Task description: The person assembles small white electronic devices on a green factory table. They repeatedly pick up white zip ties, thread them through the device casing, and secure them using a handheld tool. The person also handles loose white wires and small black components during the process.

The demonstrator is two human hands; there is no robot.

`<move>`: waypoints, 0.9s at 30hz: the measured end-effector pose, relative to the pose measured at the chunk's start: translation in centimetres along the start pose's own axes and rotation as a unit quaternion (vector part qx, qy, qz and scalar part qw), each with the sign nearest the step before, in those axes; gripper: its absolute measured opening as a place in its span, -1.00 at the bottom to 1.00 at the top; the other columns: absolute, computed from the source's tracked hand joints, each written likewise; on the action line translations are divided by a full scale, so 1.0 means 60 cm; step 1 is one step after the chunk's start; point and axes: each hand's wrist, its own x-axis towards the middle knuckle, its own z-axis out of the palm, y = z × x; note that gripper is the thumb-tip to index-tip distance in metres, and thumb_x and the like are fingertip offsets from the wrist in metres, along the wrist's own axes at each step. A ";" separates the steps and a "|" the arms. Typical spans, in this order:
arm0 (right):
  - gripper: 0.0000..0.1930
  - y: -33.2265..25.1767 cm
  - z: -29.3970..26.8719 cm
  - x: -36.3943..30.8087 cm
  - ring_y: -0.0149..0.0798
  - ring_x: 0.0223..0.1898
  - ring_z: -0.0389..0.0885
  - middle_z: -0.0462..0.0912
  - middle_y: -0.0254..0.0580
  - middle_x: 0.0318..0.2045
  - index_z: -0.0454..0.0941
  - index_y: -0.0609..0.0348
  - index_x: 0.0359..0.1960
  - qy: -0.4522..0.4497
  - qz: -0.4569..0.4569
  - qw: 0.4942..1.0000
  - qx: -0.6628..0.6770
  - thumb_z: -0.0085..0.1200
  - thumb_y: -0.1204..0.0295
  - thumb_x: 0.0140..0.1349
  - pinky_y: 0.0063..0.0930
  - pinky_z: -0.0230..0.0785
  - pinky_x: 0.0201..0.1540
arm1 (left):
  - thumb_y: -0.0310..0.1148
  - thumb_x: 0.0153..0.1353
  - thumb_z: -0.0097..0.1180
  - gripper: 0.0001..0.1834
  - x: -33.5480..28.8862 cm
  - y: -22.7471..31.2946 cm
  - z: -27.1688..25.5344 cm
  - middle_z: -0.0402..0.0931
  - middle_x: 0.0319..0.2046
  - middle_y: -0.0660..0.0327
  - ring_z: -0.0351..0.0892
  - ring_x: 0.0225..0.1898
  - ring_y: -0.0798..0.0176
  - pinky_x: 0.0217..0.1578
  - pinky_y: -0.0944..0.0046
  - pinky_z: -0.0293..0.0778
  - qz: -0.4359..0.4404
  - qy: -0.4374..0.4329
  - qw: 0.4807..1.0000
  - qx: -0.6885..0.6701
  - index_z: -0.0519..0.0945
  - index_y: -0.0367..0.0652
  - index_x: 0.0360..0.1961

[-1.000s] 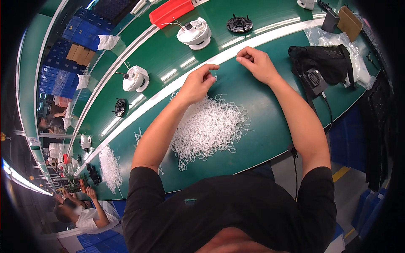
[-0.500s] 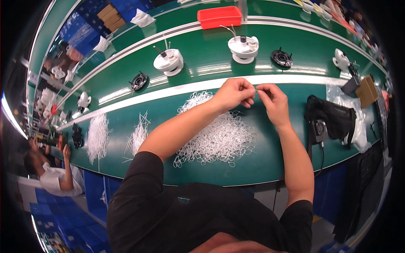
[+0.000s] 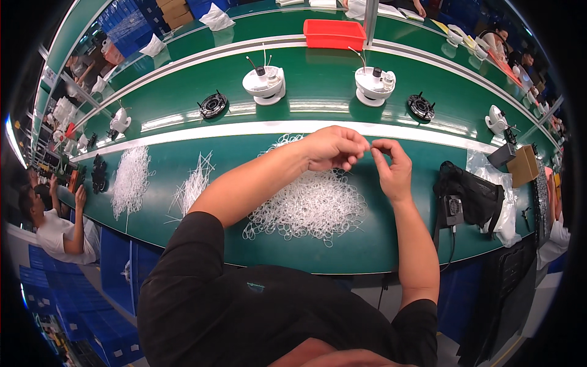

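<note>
Head view: left hand comes in over the back part of the pile of white loops, wrist bent, thumb and forefinger pressed toward each other, other fingers curled under. Right hand sits just beside it, raised off the green table, thumb and forefinger bent to a near pinch, aimed at the left fingertips. Tips of both hands almost meet; can't tell if they touch. Whatever sits between them is too small to make out, so a held strip is likely but unconfirmed.

Pile of white loops lies on the table below the hands, partly hidden by the left forearm. Bundle of straight strips lies left of it, apart; another white heap farther left. Two white housings stand beyond the pale strip, with black round parts near them. Red bin behind. Black bag at right, well apart from the hands.

Step in hand, judging by pose: fine two-handed fingertip work, probably on one thin strip, neither hand reaching into a pile. Next move seems to call for lined-up fingertips and a light, steady pinch on both sides; thin plastic could slip or spring away.
</note>
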 end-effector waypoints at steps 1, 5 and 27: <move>-0.87 -0.005 -0.001 0.003 -0.33 -0.25 0.65 0.69 -0.18 -0.28 0.60 0.30 -0.18 -0.002 -0.007 1.000 -0.015 0.17 0.60 0.24 -0.47 0.48 -0.11 | -0.44 0.34 0.14 -0.89 -0.006 0.004 -0.005 0.60 -0.36 0.24 0.60 -0.43 0.40 -0.49 0.41 0.53 0.011 0.011 0.999 -0.030 0.56 -0.23 -0.17; -0.87 -0.002 -0.008 0.005 -0.32 -0.27 0.63 0.68 -0.18 -0.29 0.60 0.30 -0.19 0.009 -0.012 0.999 -0.029 0.17 0.60 0.23 -0.47 0.47 -0.12 | -0.33 0.36 0.15 -0.80 -0.031 0.036 -0.074 0.62 -0.25 0.11 0.65 -0.31 0.27 -0.31 0.26 0.64 0.155 0.138 0.975 -0.077 0.52 -0.23 -0.13; -0.59 0.007 -0.054 0.023 -0.01 -0.05 0.53 0.57 0.00 -0.12 0.49 0.37 0.13 0.008 0.026 0.995 -0.096 -0.04 0.27 0.43 -0.26 0.34 0.06 | -0.28 0.38 0.01 -0.64 0.013 0.077 -0.107 0.57 -0.15 -0.05 0.68 -0.33 0.02 -0.39 0.21 0.69 0.148 0.284 0.937 0.140 0.35 -0.35 0.03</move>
